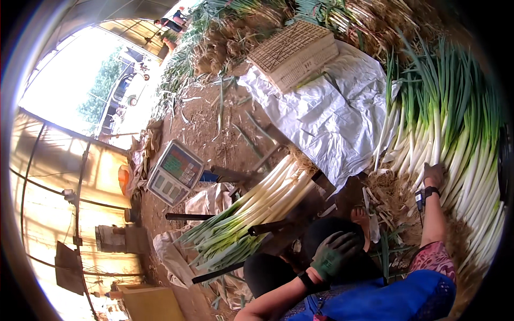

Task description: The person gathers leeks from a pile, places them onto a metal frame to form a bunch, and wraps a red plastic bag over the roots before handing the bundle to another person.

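To my right lies a broad heap of long green onions point(455, 125), white stalks toward me and green leaves away. My right hand point(435, 175), gloved and with a black device strapped on the wrist, reaches onto the white stalks; its fingers are curled round a stalk, partly hidden. My left hand point(337, 254), in a grey and green glove, rests with fingers laid out on my dark-covered knee. It holds nothing. Left of my knees, a bundle of green onions point(262, 200) lies across a low stand with black metal bars point(267, 227), roots toward the white sheet.
A white plastic sheet point(332, 115) covers ground ahead, with a beige plastic crate point(294, 51) on it. A digital scale point(175, 172) stands at the left. Heaps of untrimmed green onions point(225, 43) line the far side. People point(172, 24) are near the bright opening.
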### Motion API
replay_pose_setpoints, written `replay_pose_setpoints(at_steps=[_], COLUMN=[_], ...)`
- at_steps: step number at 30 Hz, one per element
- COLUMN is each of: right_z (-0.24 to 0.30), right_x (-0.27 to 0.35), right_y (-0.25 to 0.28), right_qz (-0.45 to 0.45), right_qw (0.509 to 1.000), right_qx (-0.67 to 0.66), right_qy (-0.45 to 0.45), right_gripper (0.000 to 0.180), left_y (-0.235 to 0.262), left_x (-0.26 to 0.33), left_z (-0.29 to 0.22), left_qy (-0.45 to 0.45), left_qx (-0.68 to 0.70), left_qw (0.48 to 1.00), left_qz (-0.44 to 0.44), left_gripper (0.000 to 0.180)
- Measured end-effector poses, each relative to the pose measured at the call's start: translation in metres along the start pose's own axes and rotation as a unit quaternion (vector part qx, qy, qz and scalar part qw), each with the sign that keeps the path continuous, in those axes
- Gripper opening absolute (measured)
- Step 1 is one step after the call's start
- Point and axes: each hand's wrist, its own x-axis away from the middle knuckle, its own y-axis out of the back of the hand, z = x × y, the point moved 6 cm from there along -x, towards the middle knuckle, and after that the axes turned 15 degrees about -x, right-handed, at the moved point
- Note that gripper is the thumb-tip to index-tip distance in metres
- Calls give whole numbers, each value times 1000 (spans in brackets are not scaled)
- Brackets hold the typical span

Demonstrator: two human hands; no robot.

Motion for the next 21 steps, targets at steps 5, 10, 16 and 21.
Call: replay_pose_setpoints(at_steps=[5, 10, 16, 21], right_z=[-12, -7, -44, -24], right_x=[-26, -41, -81, -56], right_y=[-4, -11, -40, -41], right_qz=[-38, 131, -24, 18], right_qw=[996, 988, 993, 994], right_qx=[75, -60, -84, -30], right_qy=[20, -55, 75, 99], right_gripper=[81, 71, 58, 54], left_y=[-2, -2, -5, 0], left_x=[-7, -3, -6, -2], left_z=[-5, -3, -4, -2], left_qy=[-15, -9, -20, -9], left_qx=[15, -9, 4, 4], left_qw=[1000, 1000, 999, 999], left_qz=[-14, -23, -32, -36], left_gripper=[27, 26, 25, 24])
